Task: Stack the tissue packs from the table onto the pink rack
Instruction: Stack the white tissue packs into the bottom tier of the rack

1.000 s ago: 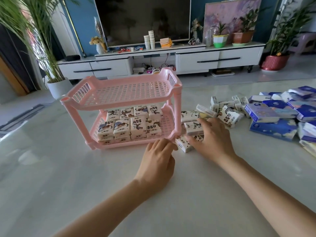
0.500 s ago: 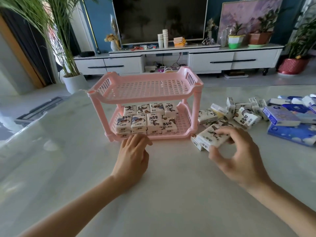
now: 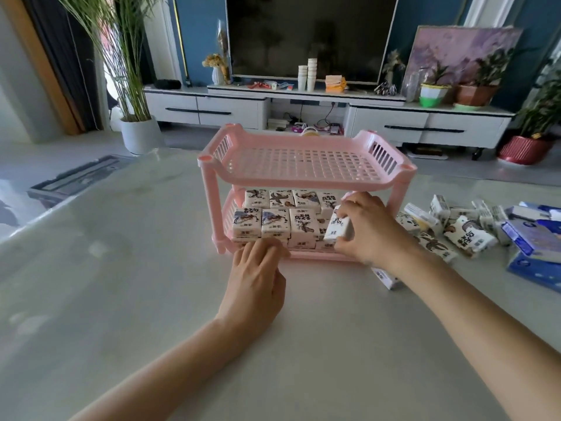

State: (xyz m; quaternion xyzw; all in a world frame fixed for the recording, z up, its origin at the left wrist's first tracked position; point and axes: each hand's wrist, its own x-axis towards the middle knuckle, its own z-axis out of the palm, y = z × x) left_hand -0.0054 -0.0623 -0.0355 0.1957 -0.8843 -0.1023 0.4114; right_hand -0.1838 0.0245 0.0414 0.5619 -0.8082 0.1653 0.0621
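A pale, glossy table fills the foreground. Beyond it, at 12 o'clock, a dark television hangs over a white cabinet, and a tall potted palm stands at about 10 o'clock.

The pink rack stands near the middle of the table, and its upper shelf is bare. On the lower shelf the stacked tissue packs sit in close rows, filling the left and centre.

The right hand is at the rack's 4 o'clock corner. Its thumb and fingers pinch one white tissue pack, held tilted at the open front of the lower shelf, just beside the stacked rows. I can't tell if it touches them.

The left hand lies palm down at the rack's 6 o'clock. Its fingers are straight and hold nothing, and the fingertips reach the lower shelf's front rim.

At the rack's 3 o'clock lie loose white packs in a scattered heap, with blue packs further out. One more white pack lies beside the right wrist.
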